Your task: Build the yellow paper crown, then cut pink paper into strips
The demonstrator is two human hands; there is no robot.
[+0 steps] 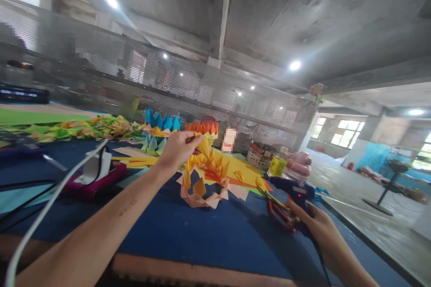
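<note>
My left hand (180,148) pinches a folded yellow paper piece (204,145) above the table's middle. Just below it stands a ring of folded paper points (193,200), pink along the front, with yellow points (218,163) behind. Off to the right, my right hand (314,219) is wrapped round a dark blue glue gun (296,189) with a small red light, its nozzle pointing left. Red-handled scissors (279,215) lie beside the glue gun, partly hidden by the hand. Blue (163,121) and orange (202,128) paper crowns stand behind my left hand.
A magenta power strip (97,181) with a white plug and cable sits at left. Loose folded paper pieces (97,126) are heaped behind it. Yellow sheets (242,168), a yellow-labelled bottle (277,163) and a basket (259,156) stand near a perforated metal screen (202,85).
</note>
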